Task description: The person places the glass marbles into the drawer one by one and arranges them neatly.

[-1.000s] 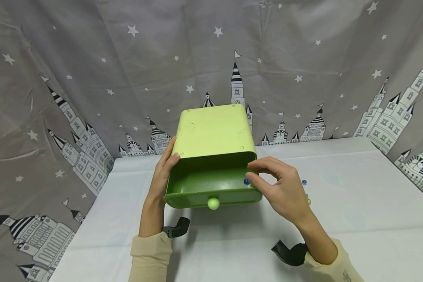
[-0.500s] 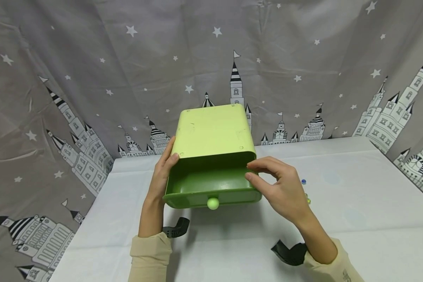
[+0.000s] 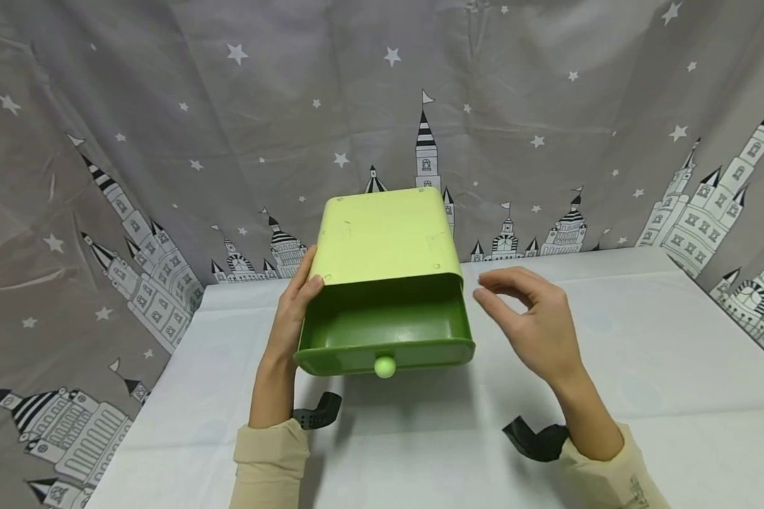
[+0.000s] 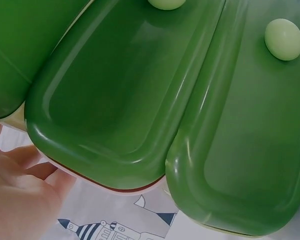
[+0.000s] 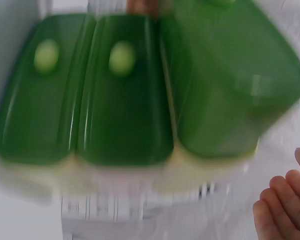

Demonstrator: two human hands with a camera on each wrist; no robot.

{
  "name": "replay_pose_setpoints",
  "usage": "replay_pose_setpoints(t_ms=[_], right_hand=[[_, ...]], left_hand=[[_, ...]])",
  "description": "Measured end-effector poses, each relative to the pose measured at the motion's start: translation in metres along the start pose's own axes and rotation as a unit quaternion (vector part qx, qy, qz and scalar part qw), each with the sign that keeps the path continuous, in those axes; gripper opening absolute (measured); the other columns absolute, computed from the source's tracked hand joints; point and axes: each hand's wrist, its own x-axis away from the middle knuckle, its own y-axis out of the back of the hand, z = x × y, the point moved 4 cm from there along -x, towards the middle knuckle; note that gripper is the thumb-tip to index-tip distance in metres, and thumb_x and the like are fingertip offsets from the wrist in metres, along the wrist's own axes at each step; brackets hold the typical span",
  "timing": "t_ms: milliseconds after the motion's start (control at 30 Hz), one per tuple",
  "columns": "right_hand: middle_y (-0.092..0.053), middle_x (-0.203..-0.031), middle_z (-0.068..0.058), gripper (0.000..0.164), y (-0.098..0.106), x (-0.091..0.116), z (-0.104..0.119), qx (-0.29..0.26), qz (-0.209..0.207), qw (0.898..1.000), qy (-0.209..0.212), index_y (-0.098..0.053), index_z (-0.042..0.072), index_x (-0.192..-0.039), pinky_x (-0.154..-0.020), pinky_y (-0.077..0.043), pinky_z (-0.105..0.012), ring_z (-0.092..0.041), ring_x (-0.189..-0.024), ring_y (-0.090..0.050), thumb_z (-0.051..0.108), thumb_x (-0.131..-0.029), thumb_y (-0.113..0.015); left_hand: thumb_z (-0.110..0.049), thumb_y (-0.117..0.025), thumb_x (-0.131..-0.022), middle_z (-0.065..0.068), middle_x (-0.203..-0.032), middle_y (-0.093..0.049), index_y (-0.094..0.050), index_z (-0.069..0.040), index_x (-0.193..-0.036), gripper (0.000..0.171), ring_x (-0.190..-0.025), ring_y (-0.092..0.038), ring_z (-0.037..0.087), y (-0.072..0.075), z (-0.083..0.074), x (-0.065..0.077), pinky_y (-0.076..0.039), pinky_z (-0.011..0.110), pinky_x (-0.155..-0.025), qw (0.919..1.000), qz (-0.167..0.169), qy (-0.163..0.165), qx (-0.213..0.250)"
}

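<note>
A small drawer cabinet (image 3: 388,233) with a pale yellow-green top stands at the middle of the table. Its green top drawer (image 3: 344,359) is pulled out by its round light-green knob side, and no loose item shows inside. My left hand (image 3: 288,318) rests against the cabinet's left side, thumb at the front upper corner, fingers reaching back along the side. To the right of the cabinet, apart from it, my right hand (image 3: 537,325) hovers with thumb and loosely bent fingers separated. Nothing shows between those fingers in the head view or the right wrist view.
Two closed green drawers, a middle one (image 4: 115,95) and a lower one (image 4: 255,150), sit below the pulled-out drawer. A white cloth (image 3: 662,339) covers the table. Behind it hangs a grey curtain (image 3: 356,85) printed with castles and stars.
My right hand has moved right and slightly up, away from the drawer. A blue bead seen by its thumb is out of sight, and beads on the table are now hidden. Left hand unchanged.
</note>
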Motion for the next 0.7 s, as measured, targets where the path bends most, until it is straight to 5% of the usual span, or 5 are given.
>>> replay_pose_setpoints(t_ms=[333,567,700], right_hand=[[-0.07,-0.102,-0.017,0.019,0.046,-0.008,-0.052,0.143,-0.075,0.986,-0.05,-0.072,-0.008,-0.103,-0.083,-0.042,-0.012,-0.025,-0.092,-0.064,0.001,-0.087,-0.072],[-0.069,-0.101,-0.017,0.021,0.058,-0.005,-0.074,0.152,-0.067,0.982,-0.088,-0.072,-0.007,-0.104,-0.082,-0.043,-0.014,0.007,-0.085,-0.054,0.007,-0.089,-0.071],[-0.07,-0.097,-0.017,0.022,0.06,-0.002,-0.086,0.166,-0.044,0.979,-0.115,-0.072,-0.007,-0.104,-0.082,-0.043,-0.015,0.008,-0.083,-0.052,0.01,-0.09,-0.07]], left_hand=[[-0.024,-0.043,-0.102,-0.005,-0.162,-0.021,-0.022,-0.017,-0.159,0.061,-0.146,-0.016,0.009,0.0,-0.001,0.002,-0.018,0.033,-0.115,1.0,0.003,0.003,-0.002],[-0.023,-0.043,-0.102,-0.004,-0.162,-0.021,-0.021,-0.014,-0.159,0.061,-0.146,-0.017,0.009,0.0,-0.001,0.001,-0.018,0.031,-0.114,1.0,0.003,0.001,0.0],[-0.023,-0.043,-0.102,-0.005,-0.162,-0.021,-0.022,-0.015,-0.159,0.061,-0.146,-0.016,0.009,-0.001,-0.001,0.001,-0.018,0.032,-0.115,1.0,0.003,0.003,0.002]])
